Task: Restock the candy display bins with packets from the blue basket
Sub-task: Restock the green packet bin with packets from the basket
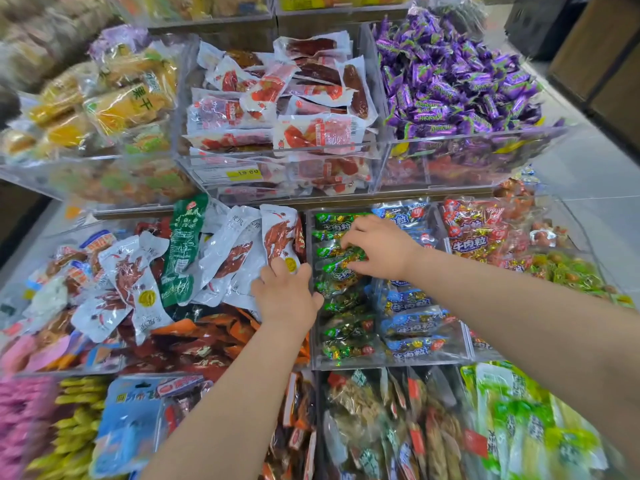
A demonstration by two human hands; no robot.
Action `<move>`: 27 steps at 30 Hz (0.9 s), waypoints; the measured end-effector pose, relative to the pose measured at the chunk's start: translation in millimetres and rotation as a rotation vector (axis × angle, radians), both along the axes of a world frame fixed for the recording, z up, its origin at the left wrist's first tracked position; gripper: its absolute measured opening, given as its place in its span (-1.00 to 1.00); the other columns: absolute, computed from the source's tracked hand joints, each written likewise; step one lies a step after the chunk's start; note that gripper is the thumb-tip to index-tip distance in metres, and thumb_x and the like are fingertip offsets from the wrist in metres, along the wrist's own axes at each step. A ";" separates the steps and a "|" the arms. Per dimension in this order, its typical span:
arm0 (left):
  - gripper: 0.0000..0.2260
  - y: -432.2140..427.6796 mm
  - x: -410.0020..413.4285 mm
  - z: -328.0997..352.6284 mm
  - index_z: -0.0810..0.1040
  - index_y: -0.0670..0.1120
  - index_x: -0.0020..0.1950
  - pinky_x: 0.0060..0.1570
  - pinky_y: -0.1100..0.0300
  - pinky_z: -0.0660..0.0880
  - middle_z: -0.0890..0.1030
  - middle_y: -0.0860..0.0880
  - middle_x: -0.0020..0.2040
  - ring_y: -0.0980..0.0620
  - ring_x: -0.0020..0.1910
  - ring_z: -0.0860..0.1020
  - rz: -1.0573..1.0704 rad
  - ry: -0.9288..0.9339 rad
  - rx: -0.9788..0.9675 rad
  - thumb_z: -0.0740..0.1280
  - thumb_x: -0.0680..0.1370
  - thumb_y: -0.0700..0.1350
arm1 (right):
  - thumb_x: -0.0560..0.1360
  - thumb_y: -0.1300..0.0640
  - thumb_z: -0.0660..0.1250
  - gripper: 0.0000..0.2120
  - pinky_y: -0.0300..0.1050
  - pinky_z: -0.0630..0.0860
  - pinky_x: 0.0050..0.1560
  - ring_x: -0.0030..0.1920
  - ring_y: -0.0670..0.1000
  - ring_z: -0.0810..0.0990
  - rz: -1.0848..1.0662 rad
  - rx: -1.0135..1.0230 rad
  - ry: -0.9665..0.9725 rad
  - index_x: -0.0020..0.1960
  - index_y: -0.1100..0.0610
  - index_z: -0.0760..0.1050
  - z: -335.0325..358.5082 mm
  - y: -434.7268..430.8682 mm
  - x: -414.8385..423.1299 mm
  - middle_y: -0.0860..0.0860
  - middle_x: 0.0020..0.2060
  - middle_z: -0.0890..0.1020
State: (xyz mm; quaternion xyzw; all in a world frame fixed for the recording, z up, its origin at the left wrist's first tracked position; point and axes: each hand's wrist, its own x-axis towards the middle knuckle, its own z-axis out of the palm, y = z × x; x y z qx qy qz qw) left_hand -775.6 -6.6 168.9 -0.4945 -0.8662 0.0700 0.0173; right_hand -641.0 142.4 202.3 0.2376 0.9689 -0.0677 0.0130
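My right hand reaches into a clear bin and its fingers curl round green candy packets stacked in a column there. My left hand rests on the bin's left wall, fingers curled over a white packet with a red picture from the neighbouring pile. Blue packets fill the right half of the same bin. The blue basket is out of view.
White and red packets lie heaped to the left. Higher bins hold red-and-white packets, purple candies and yellow dried fruit. Red packets sit at right. Front bins hold green bags and brown snacks.
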 end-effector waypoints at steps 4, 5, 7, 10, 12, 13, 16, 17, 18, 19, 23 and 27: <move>-0.67 -1.6 2.7 -3.0 0.33 0.04 0.11 0.02 0.02 0.29 0.31 -0.11 0.09 -0.14 0.07 0.32 0.015 -0.028 0.034 0.21 0.49 0.22 | 0.52 -0.09 0.27 -0.66 0.01 0.47 0.10 0.19 0.08 0.43 -0.037 0.034 -0.110 0.24 0.02 0.45 -1.1 -4.5 -8.0 0.02 0.13 0.51; -0.67 -1.8 2.9 -3.7 0.33 0.04 0.11 0.02 0.02 0.29 0.30 -0.11 0.09 -0.14 0.07 0.32 0.014 -0.030 0.033 0.21 0.49 0.22 | 0.53 -0.07 0.27 -0.67 0.03 0.49 0.08 0.19 0.08 0.43 -0.048 0.040 -0.124 0.24 0.02 0.44 -1.6 -5.3 -9.7 0.02 0.14 0.51; -0.67 -2.0 2.4 -5.4 0.32 0.04 0.11 0.01 0.02 0.28 0.30 -0.10 0.09 -0.13 0.05 0.31 0.008 -0.023 0.034 0.21 0.49 0.23 | 0.51 -0.03 0.30 -0.66 0.03 0.50 0.07 0.21 0.09 0.42 -0.045 0.063 -0.163 0.24 0.05 0.41 -2.2 -6.6 -11.1 0.04 0.16 0.48; -0.66 -4.4 2.2 -7.7 0.33 0.04 0.09 -0.02 0.04 0.28 0.31 -0.10 0.06 -0.12 0.03 0.32 0.000 0.003 0.059 0.21 0.48 0.24 | 0.49 0.03 0.32 -0.68 0.00 0.46 -0.01 0.17 0.12 0.46 0.035 0.114 -0.267 0.20 0.10 0.42 -1.7 -8.7 -10.7 0.06 0.10 0.50; -0.66 -4.1 2.0 -9.2 0.33 0.04 0.09 -0.02 0.04 0.28 0.31 -0.09 0.05 -0.12 0.02 0.32 -0.002 0.006 0.069 0.21 0.48 0.24 | 0.50 0.03 0.31 -0.77 -0.04 0.45 -0.11 0.09 0.11 0.50 -0.017 0.112 -0.218 0.11 0.09 0.46 0.3 -5.0 -10.0 0.05 0.02 0.54; -0.65 -3.7 1.6 -9.8 0.33 0.04 0.10 -0.01 0.04 0.28 0.30 -0.09 0.05 -0.12 0.02 0.32 -0.001 0.003 0.067 0.21 0.48 0.24 | 0.50 0.01 0.31 -0.77 -0.05 0.45 -0.13 0.08 0.11 0.51 -0.082 0.079 -0.156 0.11 0.09 0.46 1.8 -2.4 -9.2 0.05 0.03 0.55; -0.65 -2.3 0.9 -10.0 0.31 0.05 0.11 0.01 0.02 0.28 0.30 -0.10 0.07 -0.13 0.04 0.32 0.008 -0.011 0.050 0.21 0.48 0.24 | 0.50 -0.05 0.33 -0.64 -0.05 0.49 -0.09 0.07 0.13 0.54 -0.216 -0.071 -0.118 0.21 0.11 0.44 -2.7 -3.8 -9.7 0.09 0.09 0.55; -0.65 -2.0 0.8 -9.8 0.31 0.05 0.12 0.01 0.02 0.28 0.30 -0.10 0.08 -0.13 0.05 0.32 0.009 -0.014 0.046 0.20 0.48 0.24 | 0.50 -0.06 0.33 -0.62 -0.06 0.48 -0.10 0.06 0.13 0.54 -0.230 -0.101 -0.142 0.22 0.12 0.43 -7.1 -6.6 -11.2 0.10 0.09 0.56; -0.65 -1.7 0.7 -9.6 0.30 0.05 0.12 0.02 0.02 0.28 0.29 -0.11 0.09 -0.13 0.05 0.32 0.011 -0.013 0.042 0.20 0.49 0.24 | 0.50 -0.06 0.33 -0.61 -0.07 0.45 -0.12 0.06 0.14 0.54 -0.237 -0.114 -0.168 0.23 0.13 0.42 -10.3 -8.4 -13.9 0.11 0.08 0.55; -0.65 -1.5 0.9 -9.3 0.30 0.05 0.12 0.01 0.02 0.28 0.29 -0.11 0.09 -0.13 0.05 0.31 0.012 -0.012 0.040 0.20 0.49 0.24 | 0.50 -0.06 0.33 -0.60 -0.08 0.43 -0.14 0.06 0.14 0.54 -0.236 -0.116 -0.192 0.23 0.14 0.41 -10.8 -7.8 -16.6 0.11 0.08 0.56; -0.66 -2.5 1.5 -8.5 0.30 0.04 0.10 0.00 0.03 0.27 0.29 -0.11 0.07 -0.13 0.04 0.31 0.004 -0.019 0.046 0.20 0.49 0.23 | 0.44 -0.10 0.39 -0.52 -0.08 0.47 -0.08 0.02 0.09 0.54 -0.199 -0.182 -0.221 0.26 0.12 0.41 3.9 3.1 -18.9 0.07 0.08 0.57; -0.66 -2.0 1.0 -10.4 0.32 0.04 0.09 -0.02 0.03 0.26 0.29 -0.10 0.06 -0.13 0.02 0.32 0.003 -0.004 0.068 0.21 0.47 0.23 | 0.42 -0.08 0.42 -0.50 -0.04 0.49 0.03 0.05 0.04 0.49 -0.198 -0.183 -0.027 0.26 0.09 0.38 9.3 2.5 -6.4 0.05 0.10 0.53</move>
